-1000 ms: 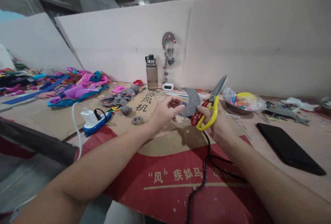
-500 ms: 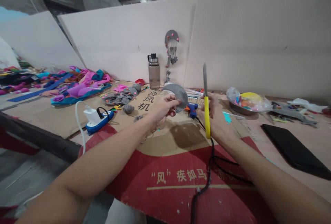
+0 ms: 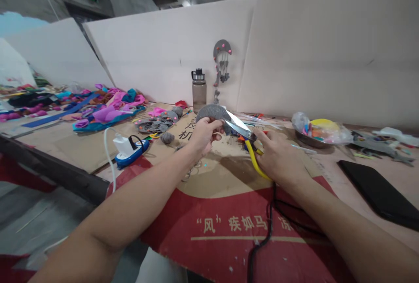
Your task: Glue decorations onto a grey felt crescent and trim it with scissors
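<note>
Pinched between the thumb and fingers of my left hand [image 3: 207,137] is a grey felt crescent [image 3: 211,111], held above the cardboard. My right hand [image 3: 276,154] grips yellow-handled scissors [image 3: 244,128]. Their blades are spread and point left, the tips at the felt's right edge; whether they touch it I cannot tell. Behind the scissors a blue glue gun [image 3: 234,132] is mostly hidden. Its black cord [image 3: 269,213] runs down over the red and brown cardboard [image 3: 235,235].
Left of my hands are a blue power strip [image 3: 132,154], grey felt pieces [image 3: 157,121] and colourful fabric [image 3: 108,113]. A bottle [image 3: 199,93] stands at the back near a hanging felt ornament [image 3: 222,52]. On the right lie a bowl [image 3: 316,141] and a black phone [image 3: 376,193].
The scissors have swung from upright to pointing left, blades now apart at the felt crescent. My left hand has turned the crescent so its curve faces up.
</note>
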{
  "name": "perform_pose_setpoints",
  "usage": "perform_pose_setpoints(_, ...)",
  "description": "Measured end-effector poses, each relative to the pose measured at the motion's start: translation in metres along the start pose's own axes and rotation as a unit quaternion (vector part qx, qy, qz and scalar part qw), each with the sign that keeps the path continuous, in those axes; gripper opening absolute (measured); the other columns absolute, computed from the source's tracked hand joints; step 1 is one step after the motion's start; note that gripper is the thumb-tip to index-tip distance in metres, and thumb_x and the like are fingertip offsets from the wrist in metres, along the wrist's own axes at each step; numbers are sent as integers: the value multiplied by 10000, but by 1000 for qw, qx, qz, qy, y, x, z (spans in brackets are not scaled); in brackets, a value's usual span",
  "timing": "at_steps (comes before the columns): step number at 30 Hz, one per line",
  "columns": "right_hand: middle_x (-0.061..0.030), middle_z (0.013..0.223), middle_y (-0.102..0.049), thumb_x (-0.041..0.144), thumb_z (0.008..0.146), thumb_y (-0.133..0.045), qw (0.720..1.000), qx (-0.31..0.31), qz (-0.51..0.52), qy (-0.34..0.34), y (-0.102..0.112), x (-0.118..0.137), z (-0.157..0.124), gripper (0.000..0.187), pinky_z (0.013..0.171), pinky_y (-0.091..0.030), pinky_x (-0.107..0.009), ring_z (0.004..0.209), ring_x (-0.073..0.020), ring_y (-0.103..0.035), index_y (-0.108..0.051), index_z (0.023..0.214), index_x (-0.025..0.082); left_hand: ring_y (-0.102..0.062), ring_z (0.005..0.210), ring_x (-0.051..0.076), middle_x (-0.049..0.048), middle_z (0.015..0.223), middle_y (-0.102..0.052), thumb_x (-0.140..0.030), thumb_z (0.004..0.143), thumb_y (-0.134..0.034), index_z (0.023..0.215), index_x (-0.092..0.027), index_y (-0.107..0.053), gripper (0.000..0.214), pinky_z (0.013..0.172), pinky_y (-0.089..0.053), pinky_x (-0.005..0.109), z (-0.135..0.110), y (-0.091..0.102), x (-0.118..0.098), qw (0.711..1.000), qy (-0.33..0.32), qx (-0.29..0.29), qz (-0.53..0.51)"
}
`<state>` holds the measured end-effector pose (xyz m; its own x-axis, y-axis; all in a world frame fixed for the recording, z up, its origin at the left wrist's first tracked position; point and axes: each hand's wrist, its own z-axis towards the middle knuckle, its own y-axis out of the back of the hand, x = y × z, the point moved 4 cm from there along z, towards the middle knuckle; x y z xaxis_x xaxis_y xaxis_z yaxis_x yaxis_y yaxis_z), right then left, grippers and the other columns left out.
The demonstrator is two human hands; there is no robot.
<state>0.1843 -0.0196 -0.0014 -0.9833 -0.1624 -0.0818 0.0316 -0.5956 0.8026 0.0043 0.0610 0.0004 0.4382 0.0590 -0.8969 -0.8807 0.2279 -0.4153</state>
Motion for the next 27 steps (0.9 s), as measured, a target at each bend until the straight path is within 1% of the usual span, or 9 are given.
perform_pose_setpoints(6, -136, 997, -682, 317, 941, -451, 999, -12, -34, 6, -3, -1, -2, 435, 650, -360, -316, 899, -277, -606, -595, 1338, 209, -531, 532, 72, -13, 630, -584, -118, 662, -692, 697, -154, -549, 152, 450, -338, 195, 1, 2, 1, 999, 12, -17, -50)
perform_pose_setpoints(10, -147, 998, -680, 338, 960, -431, 1000, -1, -21, 10, -8, -2, -2, 426, 649, -367, -321, 897, -272, -614, -610, 1319, 194, -548, 547, 57, -16, 672, -613, -91, 669, -696, 739, -146, -575, 150, 503, -398, 185, 3, 3, 4, 996, 25, -22, -87)
perform_pose_setpoints(14, -136, 1025, -686, 304, 952, -435, 1000, 10, -20, 3, -11, -4, -2, 428, 620, -340, -318, 870, -262, -614, -591, 1340, 212, -566, 565, 61, -10, 681, -631, -89, 676, -697, 754, -138, -591, 141, 513, -408, 184, 4, 4, 5, 995, 29, -18, -97)
perform_pose_setpoints(17, -130, 1010, -689, 279, 945, -438, 999, 19, -26, 0, -8, -5, -1, 413, 602, -314, -313, 853, -256, -610, -606, 1317, 218, -557, 554, 63, -13, 639, -616, -82, 666, -690, 719, -135, -587, 128, 516, -414, 183, 5, 5, 7, 994, 26, -14, -102)
perform_pose_setpoints(20, -137, 979, -683, 261, 939, -442, 999, 25, -36, 9, -3, -3, 1, 397, 630, -326, -312, 856, -259, -605, -621, 1289, 203, -554, 548, 62, -13, 618, -608, -85, 669, -687, 694, -132, -595, 106, 530, -433, 180, 7, 7, 9, 992, 40, -13, -116)
perform_pose_setpoints(24, -143, 968, -681, 230, 929, -438, 998, 44, -44, 11, 4, 2, 2, 374, 641, -328, -306, 858, -258, -601, -630, 1248, 194, -562, 541, 62, -12, 611, -614, -74, 673, -684, 684, -135, -603, 102, 537, -448, 175, 9, 9, 9, 991, 50, -31, -120)
perform_pose_setpoints(27, -139, 984, -698, 211, 922, -435, 998, 59, -39, -2, 5, 3, 1, 382, 607, -302, -305, 816, -249, -612, -630, 1250, 214, -558, 524, 63, -9, 610, -621, -64, 672, -694, 690, -135, -610, 111, 519, -449, 173, 9, 9, 7, 991, 59, -45, -108)
